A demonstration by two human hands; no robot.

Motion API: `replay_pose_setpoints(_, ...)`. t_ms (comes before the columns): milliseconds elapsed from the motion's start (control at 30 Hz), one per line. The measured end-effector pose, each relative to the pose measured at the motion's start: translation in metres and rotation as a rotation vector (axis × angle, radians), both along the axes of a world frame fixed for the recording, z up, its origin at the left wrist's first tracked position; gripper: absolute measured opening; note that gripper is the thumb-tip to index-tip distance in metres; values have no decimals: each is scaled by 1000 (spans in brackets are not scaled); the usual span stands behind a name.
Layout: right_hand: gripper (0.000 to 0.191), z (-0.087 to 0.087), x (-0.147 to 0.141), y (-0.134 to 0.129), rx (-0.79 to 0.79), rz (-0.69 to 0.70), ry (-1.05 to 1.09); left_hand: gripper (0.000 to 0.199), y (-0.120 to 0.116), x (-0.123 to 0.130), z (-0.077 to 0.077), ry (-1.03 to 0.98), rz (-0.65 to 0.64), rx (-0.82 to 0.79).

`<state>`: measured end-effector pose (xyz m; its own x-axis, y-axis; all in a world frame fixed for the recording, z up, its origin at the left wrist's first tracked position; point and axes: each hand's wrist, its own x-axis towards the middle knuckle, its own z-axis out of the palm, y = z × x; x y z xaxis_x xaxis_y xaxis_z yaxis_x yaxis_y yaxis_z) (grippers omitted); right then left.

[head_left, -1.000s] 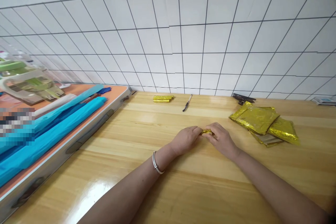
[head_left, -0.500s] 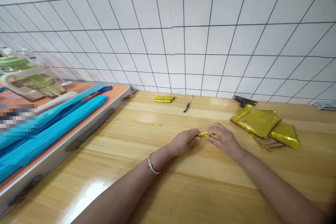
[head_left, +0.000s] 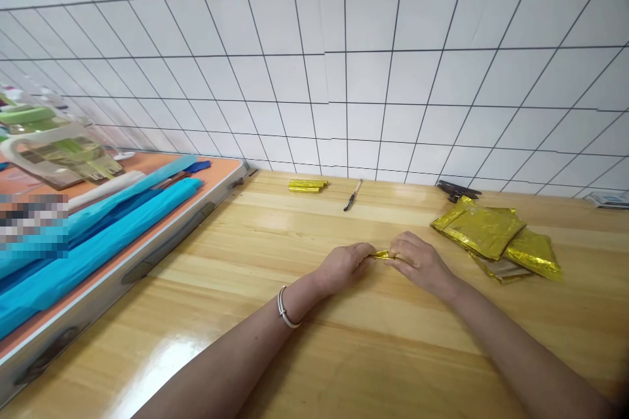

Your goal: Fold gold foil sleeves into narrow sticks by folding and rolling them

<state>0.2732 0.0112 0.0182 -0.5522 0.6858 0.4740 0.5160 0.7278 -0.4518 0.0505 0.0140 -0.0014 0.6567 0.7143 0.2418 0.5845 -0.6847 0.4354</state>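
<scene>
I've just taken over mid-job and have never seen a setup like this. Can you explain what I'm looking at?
There is no machine here: you see a person's own bare hands, filmed by one camera worn on the head, looking forward and down. All the pictures share that view; the last is now.

The left hand and right hand hold a small gold foil piece between them, over a wooden table. Fingers hide its ends.

Farther back lie gold foil strips and a pen. To the right are gold foil packets, overlapping in a pile, with a black clip-like object behind them. To the left, blue rolled material lies on an orange surface. A white wall with dark grid lines stands behind.
</scene>
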Motion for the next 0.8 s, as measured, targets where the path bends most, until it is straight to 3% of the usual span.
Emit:
replay_pose_setpoints(100, 17, 5, 2, 1, -77, 2, 46, 17, -1, 0, 4, 41, 5, 43)
replay_pose_setpoints(200, 25, 7, 3, 2, -260, -43, 93, 19, -2, -1, 9, 148, 1, 124)
replay_pose_setpoints(433, 17, -1, 1, 4, -624, -70, 151, 23, -1, -6, 17, 291, -83, 259)
replay_pose_setpoints(500, 14, 0, 2, 5, -611, -61, 66, 24, -1, -7, 18, 317, -123, 290)
replay_pose_setpoints(700, 18, 13, 3, 4, -329, 42, -281, 18, -1, -6, 17, 366, -206, 386)
replay_pose_setpoints(800, 17, 15, 2, 1, -242, 17, -399, 18, -1, -6, 16, 352, -249, 406)
